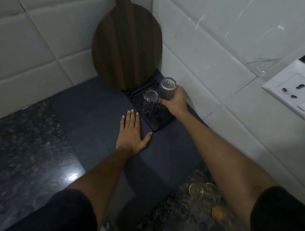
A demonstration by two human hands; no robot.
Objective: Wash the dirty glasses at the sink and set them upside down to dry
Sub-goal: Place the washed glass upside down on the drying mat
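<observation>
My left hand (132, 132) lies flat, fingers straight, on the dark drying mat (95, 116), steadying me and holding nothing. Behind it a round wooden board (125, 51) leans in the tiled corner. Just right of my fingertips sits the black rack (162, 123), with one clear glass (150, 99) already standing on it, apparently base-up. My right hand (175, 102) grips a second, ribbed glass (167, 89) around its side, touching or nearly touching the first — whether its rim has met the rack I cannot tell. To seat it well, I judge I should lower it straight, keep it clear of its neighbour, and release only once the rim rests level.

Count, left to right: one mat, one board, one rack, two glasses at the rack. Near my right forearm, unwashed glasses (204, 194) with yellowish residue stand on the granite counter (24, 144) — at least two; blur hides the exact number. One wall socket (292, 91) at far right.
</observation>
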